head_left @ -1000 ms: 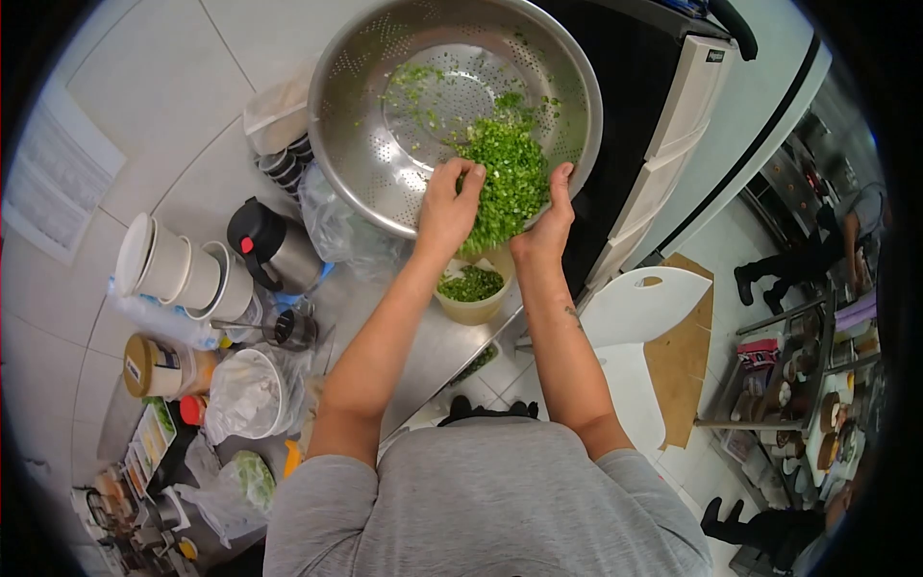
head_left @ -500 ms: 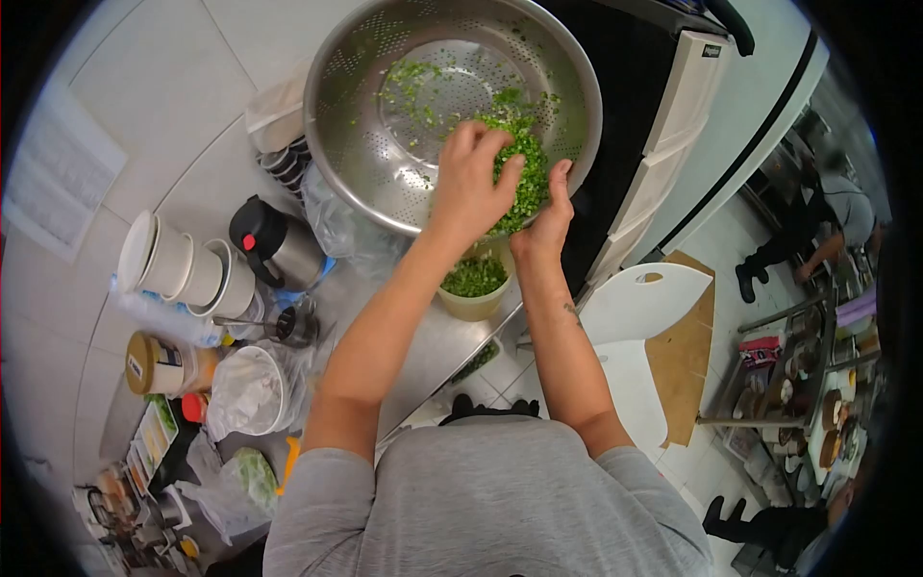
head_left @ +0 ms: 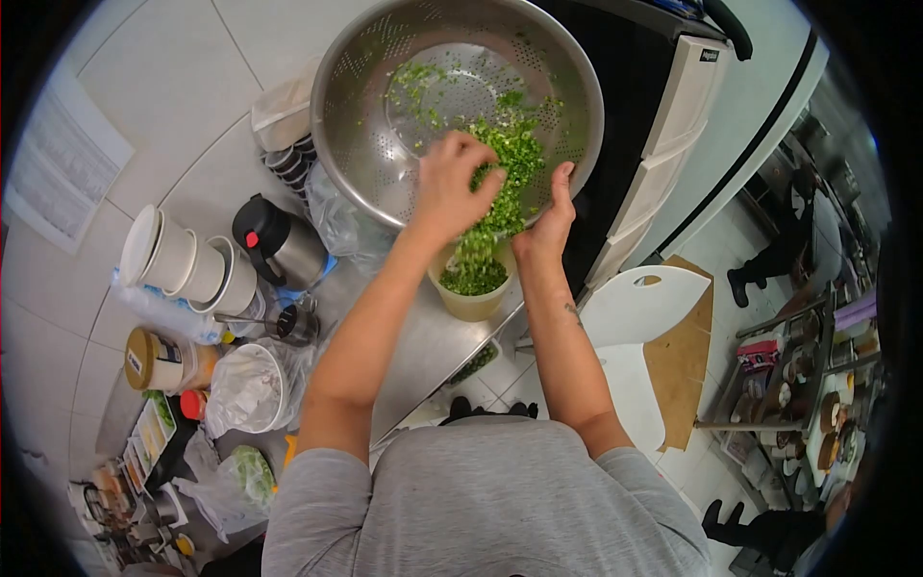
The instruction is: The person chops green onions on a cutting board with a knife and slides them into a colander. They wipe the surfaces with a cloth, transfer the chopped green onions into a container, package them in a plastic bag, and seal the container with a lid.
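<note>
A large perforated steel colander (head_left: 361,135) is tilted toward me, with chopped green onions (head_left: 519,159) heaped on its near right side. My right hand (head_left: 548,221) holds the near right rim, thumb extended upward along the edge. Inside the bowl, my left hand (head_left: 452,188) is against the heap, its fingers bent and the thumb apart from them. Green pieces show in that gap. Loose bits spill over the rim into a pale round plastic container (head_left: 473,306) below, which holds more chopped greens.
On the steel counter (head_left: 399,375) at left stand a thermal jug (head_left: 284,240), stacked white tubs (head_left: 183,264), a brown-lidded jar (head_left: 154,361) and a bag-lined bucket (head_left: 252,389). A white chair (head_left: 630,313) is at right. Other people (head_left: 793,236) stand near shelving farther right.
My left hand has moved left and slightly down, toward the near rim. A stream of chopped greens now falls into the container. My right hand keeps its place on the colander.
</note>
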The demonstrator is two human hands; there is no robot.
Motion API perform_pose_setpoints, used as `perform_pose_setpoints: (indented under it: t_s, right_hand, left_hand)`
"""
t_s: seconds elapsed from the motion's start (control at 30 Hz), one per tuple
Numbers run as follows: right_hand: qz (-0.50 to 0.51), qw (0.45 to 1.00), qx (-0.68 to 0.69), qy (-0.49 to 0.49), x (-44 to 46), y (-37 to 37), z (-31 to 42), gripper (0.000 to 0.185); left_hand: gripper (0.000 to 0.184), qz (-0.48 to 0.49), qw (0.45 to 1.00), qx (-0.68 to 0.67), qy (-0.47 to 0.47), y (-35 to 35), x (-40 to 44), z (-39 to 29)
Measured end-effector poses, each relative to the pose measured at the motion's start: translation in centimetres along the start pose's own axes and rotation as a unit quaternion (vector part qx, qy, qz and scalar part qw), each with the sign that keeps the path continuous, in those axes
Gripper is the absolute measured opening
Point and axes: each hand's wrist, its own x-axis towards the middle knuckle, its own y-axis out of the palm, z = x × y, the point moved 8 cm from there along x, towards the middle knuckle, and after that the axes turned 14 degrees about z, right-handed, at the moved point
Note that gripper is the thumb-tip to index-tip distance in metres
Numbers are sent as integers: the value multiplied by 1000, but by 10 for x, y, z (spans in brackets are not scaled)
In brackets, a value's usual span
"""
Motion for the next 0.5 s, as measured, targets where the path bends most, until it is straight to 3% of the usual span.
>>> perform_pose_setpoints:
  t_s: [0.03,0.13,0.27,0.5]
  right_hand:
    - [7,1000,1,2,0,0,-1,51]
    - [19,1000,5,11,1,-3,-5,52]
    - [17,1000,16,13,1,-6,-8,52]
    - [-30,999,-32,-10,-4,-1,3,55]
  left_hand:
    - [15,-45,998,-34,-27,-8,-3,10]
    - [15,-38,976,-103,-187,5,-18,54]
    - [19,1,964,-185,-189,30,-24,46]
    - [23,60,966,-154,-197,19,-40,13]
